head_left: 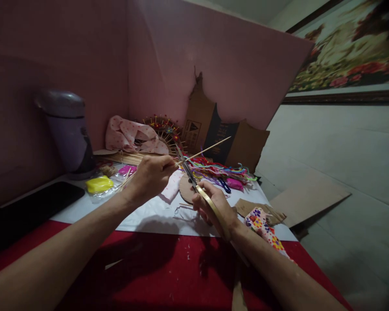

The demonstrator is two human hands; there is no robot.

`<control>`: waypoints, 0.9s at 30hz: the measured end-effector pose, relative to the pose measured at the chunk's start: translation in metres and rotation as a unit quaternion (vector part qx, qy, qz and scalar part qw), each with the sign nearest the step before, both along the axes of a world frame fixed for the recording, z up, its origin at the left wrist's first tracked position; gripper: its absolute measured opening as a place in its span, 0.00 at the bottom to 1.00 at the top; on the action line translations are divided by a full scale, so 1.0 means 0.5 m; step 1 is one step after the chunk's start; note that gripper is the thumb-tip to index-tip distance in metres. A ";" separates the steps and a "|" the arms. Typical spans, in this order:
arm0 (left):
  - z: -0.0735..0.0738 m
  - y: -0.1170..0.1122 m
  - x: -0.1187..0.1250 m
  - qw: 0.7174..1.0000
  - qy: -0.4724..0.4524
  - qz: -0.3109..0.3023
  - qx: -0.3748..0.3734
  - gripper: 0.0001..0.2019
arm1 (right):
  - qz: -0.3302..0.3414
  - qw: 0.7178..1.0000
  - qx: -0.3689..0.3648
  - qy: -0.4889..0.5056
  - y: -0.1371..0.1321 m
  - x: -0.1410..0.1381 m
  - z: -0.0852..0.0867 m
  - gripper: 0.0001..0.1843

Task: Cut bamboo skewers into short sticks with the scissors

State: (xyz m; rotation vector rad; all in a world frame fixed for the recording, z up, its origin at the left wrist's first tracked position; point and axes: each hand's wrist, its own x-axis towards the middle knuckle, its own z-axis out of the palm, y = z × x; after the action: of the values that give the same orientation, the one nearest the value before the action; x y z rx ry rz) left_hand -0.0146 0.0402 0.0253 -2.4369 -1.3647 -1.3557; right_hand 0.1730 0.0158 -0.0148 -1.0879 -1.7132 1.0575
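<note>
My left hand [152,175] is closed around a thin wooden skewer [210,149] that points up and to the right. My right hand [215,207] grips a pair of scissors [189,175] with gold handles. The blades are open around the skewer just beyond my left fingers. Under the hands lies a round cardboard disc [184,190] on a white sheet [149,214].
Coloured pipe cleaners [223,170], a bundle of skewers [126,157], a spoked skewer wheel [164,129], pink dotted cloth [129,134], yellow clay [99,184], a purple jug [68,129], a black phone [29,207], cardboard pieces [246,144] and patterned fabric [262,224] crowd the table. A red cloth [168,268] covers the near edge.
</note>
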 end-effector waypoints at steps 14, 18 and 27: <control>0.009 0.012 -0.014 0.970 -0.116 -0.099 -0.192 0.13 | 0.010 0.997 0.062 -0.039 0.001 0.005 -0.013 0.25; 0.007 0.013 -0.009 0.963 -0.133 -0.106 -0.207 0.13 | 0.000 0.998 0.060 -0.021 -0.001 0.003 -0.011 0.24; -0.004 0.021 -0.007 0.971 -0.121 -0.084 -0.189 0.13 | -0.024 0.999 0.028 -0.006 -0.004 -0.003 -0.010 0.23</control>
State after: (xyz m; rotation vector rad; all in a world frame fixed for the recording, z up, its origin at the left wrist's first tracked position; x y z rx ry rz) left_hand -0.0181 0.0507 0.0232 -2.7550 -1.6366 -1.6082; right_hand 0.1715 0.0139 -0.0199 -1.0970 -1.7078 0.9695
